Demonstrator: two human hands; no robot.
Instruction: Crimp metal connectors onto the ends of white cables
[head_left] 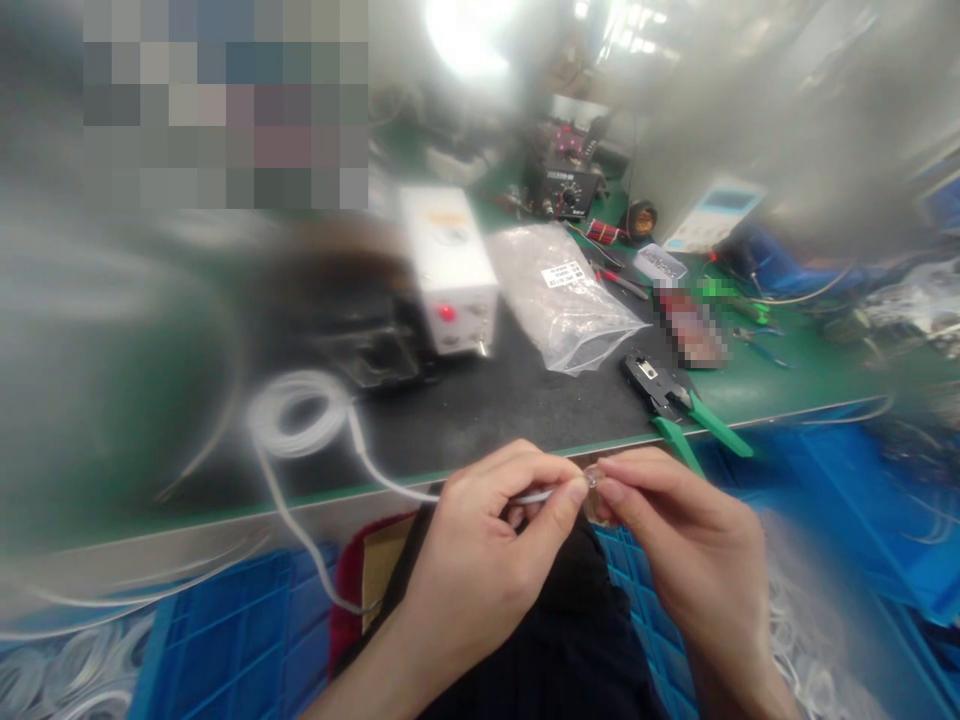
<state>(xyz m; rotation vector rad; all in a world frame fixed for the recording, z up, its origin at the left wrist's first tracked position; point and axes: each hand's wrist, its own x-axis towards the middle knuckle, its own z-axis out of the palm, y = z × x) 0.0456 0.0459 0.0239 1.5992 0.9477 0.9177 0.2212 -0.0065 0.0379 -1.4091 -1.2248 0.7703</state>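
My left hand [499, 540] pinches a white cable [394, 485] close to its end, between thumb and forefinger. A small clear plastic connector [592, 476] sits at the fingertips of my right hand [686, 530], which is closed on it. The two hands meet just in front of the bench edge, above my lap. Fingers cover much of the connector, so I cannot tell whether the cable end is inside it. From my left hand the cable runs to a coil [298, 415] on the dark mat. A green-handled crimping tool [667, 395] lies beyond my right hand.
On the bench are a white box [450, 270] with a red light, a clear plastic bag [566, 300] and a black device with a dial [570, 195]. Blue crates [225, 640] stand below the bench edge. Cable coils [82, 670] fill the lower left.
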